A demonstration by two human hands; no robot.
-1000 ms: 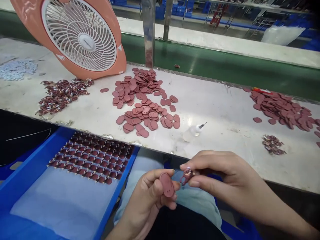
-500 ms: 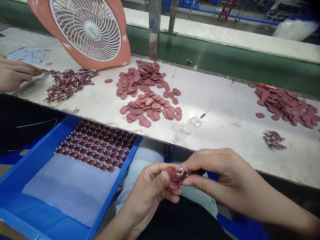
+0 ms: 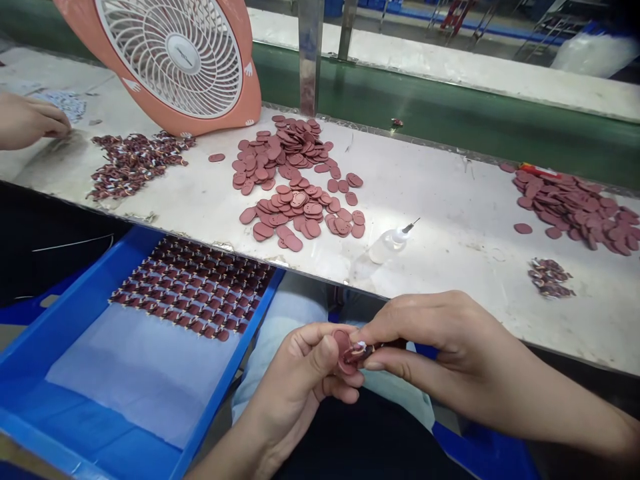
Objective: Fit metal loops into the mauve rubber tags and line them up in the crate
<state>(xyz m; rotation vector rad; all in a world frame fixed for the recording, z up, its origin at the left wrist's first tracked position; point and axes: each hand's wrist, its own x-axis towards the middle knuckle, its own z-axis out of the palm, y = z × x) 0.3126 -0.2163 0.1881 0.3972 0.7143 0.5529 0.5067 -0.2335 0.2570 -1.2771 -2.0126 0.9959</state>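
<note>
Between thumb and fingers, my left hand (image 3: 305, 373) holds a reddish-brown oval disc (image 3: 341, 347) on edge. My right hand (image 3: 425, 340) pinches a small dark-brown figure-like piece (image 3: 358, 352) with white and tan details, pressed against the disc's face; its fingertips hide part of the piece. Both hands are over my lap, in front of the table edge. Beyond them on the table lies a clear squeeze bottle (image 3: 389, 245) with a needle tip. Loose oval discs (image 3: 300, 207) are heaped behind it, and a small cluster of figure-like pieces (image 3: 550, 277) lies to the right.
A blue tray (image 3: 250, 337) at lower left holds rows of disc-and-figure pieces on a pale sheet. An orange fan (image 3: 183, 53) stands at the back. Another person's hand (image 3: 33, 121) is at far left, near a heap of figure pieces (image 3: 137, 163). More discs (image 3: 580, 210) lie right.
The other person's hand has drawn back left from the heap of figure pieces. A small piece on the green belt has shifted right. My hands keep nearly the same hold.
</note>
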